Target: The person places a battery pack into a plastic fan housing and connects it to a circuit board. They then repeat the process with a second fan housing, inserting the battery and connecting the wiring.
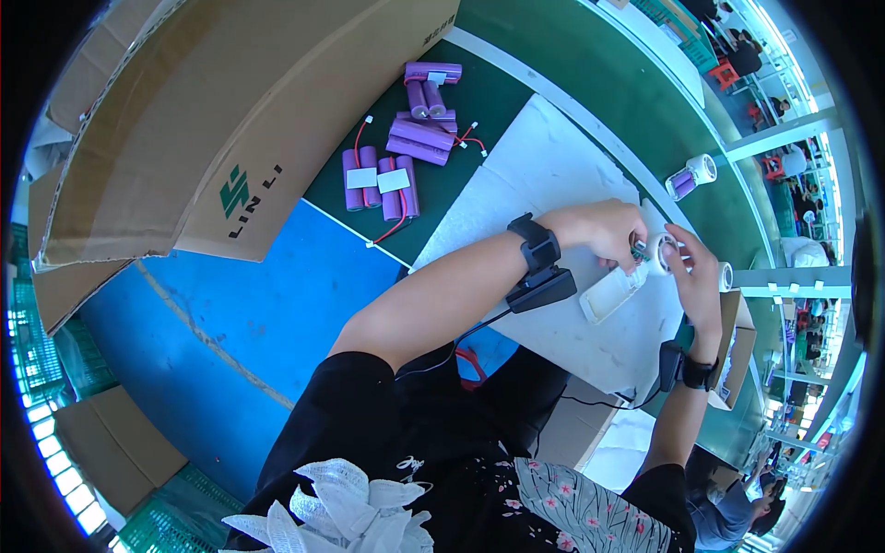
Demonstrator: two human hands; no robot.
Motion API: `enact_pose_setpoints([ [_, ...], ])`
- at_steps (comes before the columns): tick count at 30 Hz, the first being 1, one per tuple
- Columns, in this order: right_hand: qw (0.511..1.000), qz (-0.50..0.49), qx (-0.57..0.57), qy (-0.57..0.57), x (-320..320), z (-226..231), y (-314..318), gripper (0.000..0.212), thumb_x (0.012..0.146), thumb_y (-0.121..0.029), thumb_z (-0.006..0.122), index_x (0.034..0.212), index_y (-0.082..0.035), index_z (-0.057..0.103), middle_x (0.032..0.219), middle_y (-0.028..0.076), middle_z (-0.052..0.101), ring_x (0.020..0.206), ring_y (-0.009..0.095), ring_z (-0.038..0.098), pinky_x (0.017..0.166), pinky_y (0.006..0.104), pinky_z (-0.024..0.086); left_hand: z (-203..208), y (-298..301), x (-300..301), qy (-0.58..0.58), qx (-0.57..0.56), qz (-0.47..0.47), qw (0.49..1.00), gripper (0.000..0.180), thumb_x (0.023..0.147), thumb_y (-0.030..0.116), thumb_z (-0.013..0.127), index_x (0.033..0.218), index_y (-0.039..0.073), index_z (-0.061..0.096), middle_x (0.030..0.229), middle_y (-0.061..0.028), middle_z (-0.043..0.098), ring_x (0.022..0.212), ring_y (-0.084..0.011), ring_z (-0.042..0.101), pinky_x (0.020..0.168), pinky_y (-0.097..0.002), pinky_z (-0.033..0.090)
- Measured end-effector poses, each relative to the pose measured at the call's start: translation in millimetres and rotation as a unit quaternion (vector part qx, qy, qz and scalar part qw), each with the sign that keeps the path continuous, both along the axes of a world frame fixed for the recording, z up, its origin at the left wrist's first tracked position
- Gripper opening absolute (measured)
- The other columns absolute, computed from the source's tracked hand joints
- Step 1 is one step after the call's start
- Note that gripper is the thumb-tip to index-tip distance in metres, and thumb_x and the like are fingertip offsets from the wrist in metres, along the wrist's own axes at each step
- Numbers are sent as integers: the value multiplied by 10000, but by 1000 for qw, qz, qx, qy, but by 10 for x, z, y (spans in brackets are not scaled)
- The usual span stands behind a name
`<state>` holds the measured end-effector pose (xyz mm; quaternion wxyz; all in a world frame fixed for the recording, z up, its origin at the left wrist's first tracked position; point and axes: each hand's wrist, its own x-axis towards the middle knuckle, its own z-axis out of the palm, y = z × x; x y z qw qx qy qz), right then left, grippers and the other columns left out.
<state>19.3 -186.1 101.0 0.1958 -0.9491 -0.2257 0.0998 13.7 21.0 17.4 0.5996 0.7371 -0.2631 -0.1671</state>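
Over the white sheet [525, 175] on the bench, both my hands are at a white plastic housing [610, 297] with a long handle-like body and a round end. My left hand [608, 229] is closed, its fingertips at a small green circuit board [638, 248] by the round end; its exact grip is partly hidden. Curled around the round end from the right, my right hand [697, 275] grips the housing. To the left on the dark green mat lie several purple cylindrical battery packs [421, 138] with red leads and white connectors.
A large cardboard box [304, 120] stands at the left, beside the batteries. Another white housing [691, 177] with purple cells sits beyond the sheet. A small open carton [735, 355] is right of my right wrist. Wrist devices [542, 276] trail black cables.
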Motion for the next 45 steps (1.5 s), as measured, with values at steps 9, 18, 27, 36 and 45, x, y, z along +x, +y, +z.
enact_pose_setpoints([
  [9, 953, 273, 123, -38, -409, 543, 1326, 284, 856, -105, 631, 1128, -22, 635, 980, 113, 635, 856, 213, 612, 760, 326, 492, -44, -20, -64, 17, 17, -18, 1000, 240, 719, 178, 756, 846, -8, 673, 735, -76, 688, 627, -177, 673, 575, -303, 544],
  [18, 833, 550, -50, 27, -856, -270, 2665, 318, 853, -101, 595, 1157, -9, 599, 949, 170, 653, 923, 321, 621, 821, 415, 490, 399, 112, -270, 9, 41, -30, 999, 222, 701, 154, 745, 840, 0, 666, 737, -82, 670, 630, -171, 639, 577, -315, 512],
  [27, 864, 498, -47, 60, -737, -169, 2617, 125, 834, -85, 623, 893, 19, 659, 881, 146, 657, 821, 256, 635, 741, 342, 493, 263, 124, -219, -33, 7, -30, 999, 178, 685, 97, 716, 836, 19, 663, 723, -78, 644, 662, -174, 597, 634, -314, 488],
  [36, 785, 319, 517, 118, -109, 333, 1279, 155, 956, -207, 532, 993, -68, 591, 1000, 132, 615, 892, 213, 617, 765, 285, 475, -265, -133, 35, -150, -170, -41, 973, 233, 690, 150, 769, 885, 50, 693, 873, -47, 696, 835, -221, 651, 743, -339, 507],
  [45, 931, -61, 360, 16, -151, -22, -137, 98, 956, -157, 521, 929, -63, 520, 571, -12, 452, 502, 62, 381, 473, 235, 318, 105, -19, -65, -92, 35, -37, 994, 246, 693, 115, 782, 881, 41, 643, 775, -57, 632, 724, -149, 578, 692, -301, 463],
])
